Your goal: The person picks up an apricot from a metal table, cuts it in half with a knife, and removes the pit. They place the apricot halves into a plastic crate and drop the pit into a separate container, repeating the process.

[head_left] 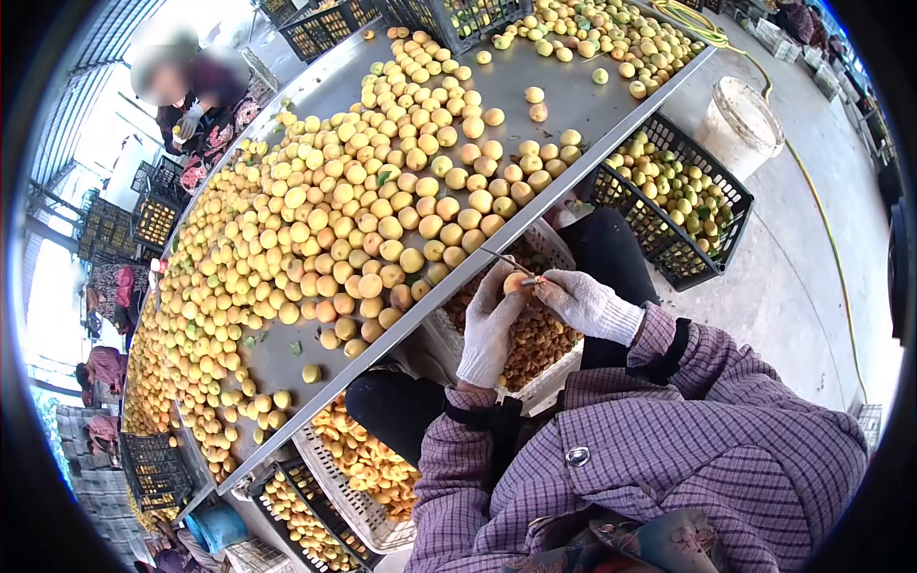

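Note:
My left hand point(490, 329), in a white knit glove, has its fingers closed round a yellow-orange apricot point(515, 284). Across from it, my gloved right hand point(594, 305) grips a small knife point(503, 259) by its handle. Its thin blade points up and left, right by the fruit; whether it cuts in cannot be told. Beneath both hands, between my knees, stands a pale basket with brownish apricot stones point(543, 355). To the left, partly under the table edge, a white basket point(382, 535) holds orange apricot pieces.
Many whole apricots point(315, 220) cover the metal table point(516, 119), whose raised edge runs before my knees. A black crate point(683, 272) of greener fruit and a white bucket point(740, 124) stand right. A yellow hose point(821, 205) crosses the floor. Other people point(196, 105) sit beyond the table.

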Tool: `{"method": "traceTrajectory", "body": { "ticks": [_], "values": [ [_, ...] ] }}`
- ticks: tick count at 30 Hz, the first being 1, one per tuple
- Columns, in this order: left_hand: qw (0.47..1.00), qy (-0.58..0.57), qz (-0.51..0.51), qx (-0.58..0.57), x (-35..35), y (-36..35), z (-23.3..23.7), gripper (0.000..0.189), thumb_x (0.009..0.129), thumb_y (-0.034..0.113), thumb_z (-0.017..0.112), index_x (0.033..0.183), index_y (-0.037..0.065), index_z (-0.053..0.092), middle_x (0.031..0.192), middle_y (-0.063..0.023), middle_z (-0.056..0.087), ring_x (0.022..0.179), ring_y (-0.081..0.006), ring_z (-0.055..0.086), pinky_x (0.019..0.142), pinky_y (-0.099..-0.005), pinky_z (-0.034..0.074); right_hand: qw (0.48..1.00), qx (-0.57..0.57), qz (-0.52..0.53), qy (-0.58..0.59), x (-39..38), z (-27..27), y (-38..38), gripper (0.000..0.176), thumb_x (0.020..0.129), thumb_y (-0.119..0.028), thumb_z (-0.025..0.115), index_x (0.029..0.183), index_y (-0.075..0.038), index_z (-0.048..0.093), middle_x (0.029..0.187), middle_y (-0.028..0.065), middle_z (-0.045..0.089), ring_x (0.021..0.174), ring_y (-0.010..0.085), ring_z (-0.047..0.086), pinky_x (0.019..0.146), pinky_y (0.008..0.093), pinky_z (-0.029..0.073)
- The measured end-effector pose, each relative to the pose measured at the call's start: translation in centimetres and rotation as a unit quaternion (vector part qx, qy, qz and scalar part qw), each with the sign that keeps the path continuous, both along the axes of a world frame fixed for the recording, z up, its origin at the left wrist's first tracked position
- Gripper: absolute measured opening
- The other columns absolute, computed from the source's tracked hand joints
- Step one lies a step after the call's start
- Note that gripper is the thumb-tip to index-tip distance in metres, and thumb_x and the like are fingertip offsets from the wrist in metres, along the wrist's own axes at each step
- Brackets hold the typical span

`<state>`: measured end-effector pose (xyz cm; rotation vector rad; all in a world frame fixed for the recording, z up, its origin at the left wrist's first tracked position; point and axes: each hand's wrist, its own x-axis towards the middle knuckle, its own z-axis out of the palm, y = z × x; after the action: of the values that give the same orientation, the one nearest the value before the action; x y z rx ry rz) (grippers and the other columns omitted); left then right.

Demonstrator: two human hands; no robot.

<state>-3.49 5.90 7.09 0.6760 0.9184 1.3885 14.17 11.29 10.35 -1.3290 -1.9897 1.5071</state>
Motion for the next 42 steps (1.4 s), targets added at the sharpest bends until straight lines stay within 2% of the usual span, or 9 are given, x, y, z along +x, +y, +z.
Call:
{"method": "traceTrajectory", "body": {
  "ticks": [5,11,17,20,24,29,34,40,42],
  "values": [
    [0.999,0.017,0.005,-0.045,0.1,0.1,-0.1,0.041,0.092,0.006,0.062,0.132,-0.002,0.055,0.12,-0.0062,0.062,0.111,-0.0154,0.058,0.1,-0.028,0.045,0.997,0.075,0.01,-0.031,-0.1,0.7,-0.2,0.039,0.102,-0.042,0.049,0.105,-0.005,0.061,0.093,0.0248,0.066,0.094,0.0431,0.065,0.076,0.0451,0.051],
    [0.985,0.154,0.07,0.012,0.2,-0.1,-1.6,0.045,0.089,0.006,0.068,0.132,-0.001,0.056,0.125,-0.0058,0.063,0.117,-0.0152,0.057,0.103,-0.0287,0.043,0.969,0.193,-0.013,-0.153,-1.0,0.1,-1.1,0.028,0.101,-0.037,0.05,0.1,-0.01,0.058,0.069,0.0223,0.064,0.07,0.0456,0.065,0.061,0.0562,0.051],
    [0.966,0.249,0.065,0.026,0.4,-0.1,-1.7,0.049,0.088,0.004,0.07,0.134,-0.001,0.056,0.134,-0.0089,0.061,0.121,-0.0172,0.057,0.106,-0.0299,0.042,0.99,0.118,-0.034,-0.069,-0.1,-3.9,-1.3,0.033,0.104,-0.034,0.047,0.1,-0.005,0.061,0.083,0.0226,0.067,0.079,0.0425,0.066,0.068,0.0461,0.052],
    [0.957,0.284,0.051,0.022,0.6,-0.3,-1.2,0.047,0.089,0.006,0.069,0.134,0.001,0.057,0.136,-0.0102,0.06,0.124,-0.0195,0.056,0.108,-0.0299,0.041,0.997,0.041,-0.063,0.001,-0.3,-5.0,-1.6,0.039,0.106,-0.033,0.043,0.104,0.001,0.062,0.086,0.0173,0.066,0.085,0.0277,0.064,0.079,0.0365,0.049],
    [0.954,0.292,0.055,0.021,0.4,-0.3,-1.2,0.048,0.089,0.01,0.071,0.134,0.001,0.057,0.134,-0.0108,0.061,0.124,-0.0213,0.057,0.106,-0.0302,0.043,0.996,0.037,-0.069,0.029,-0.5,-4.9,-1.7,0.035,0.105,-0.032,0.046,0.105,-0.001,0.063,0.088,0.0198,0.067,0.085,0.0336,0.066,0.076,0.039,0.05],
    [0.962,0.272,0.034,-0.015,0.0,-0.4,-0.4,0.047,0.088,0.011,0.072,0.132,0.0,0.058,0.13,-0.0102,0.064,0.121,-0.0194,0.058,0.105,-0.0292,0.043,0.965,0.152,0.036,-0.21,-0.5,-1.3,-0.6,0.025,0.098,-0.032,0.055,0.1,-0.007,0.058,0.079,0.0222,0.066,0.078,0.0429,0.067,0.065,0.0499,0.053],
    [0.974,0.223,0.004,-0.045,-0.1,-0.2,-0.1,0.047,0.089,0.012,0.072,0.131,-0.003,0.058,0.125,-0.0085,0.064,0.116,-0.0183,0.06,0.103,-0.0289,0.044,0.904,0.266,0.158,-0.295,0.5,-1.3,0.9,0.029,0.091,-0.036,0.062,0.096,-0.009,0.054,0.078,0.0135,0.069,0.074,0.0356,0.069,0.062,0.0462,0.055],
    [0.995,-0.014,0.075,-0.061,1.1,0.2,-0.1,0.041,0.091,0.013,0.072,0.126,-0.003,0.056,0.113,-0.008,0.064,0.1,-0.0161,0.063,0.089,-0.0286,0.053,0.901,0.288,0.08,-0.316,-0.2,-0.8,3.3,0.027,0.091,-0.033,0.062,0.096,-0.008,0.055,0.081,0.0139,0.069,0.076,0.0359,0.069,0.064,0.0468,0.055],
    [0.994,-0.05,0.097,-0.002,0.8,0.2,-0.4,0.042,0.091,0.01,0.073,0.128,-0.002,0.056,0.118,-0.0077,0.062,0.106,-0.017,0.061,0.092,-0.0301,0.052,0.942,0.241,-0.048,-0.227,-0.2,-0.7,2.9,0.034,0.099,-0.04,0.053,0.101,-0.006,0.057,0.076,0.0195,0.067,0.077,0.0398,0.068,0.064,0.0491,0.053]
  ]
}}
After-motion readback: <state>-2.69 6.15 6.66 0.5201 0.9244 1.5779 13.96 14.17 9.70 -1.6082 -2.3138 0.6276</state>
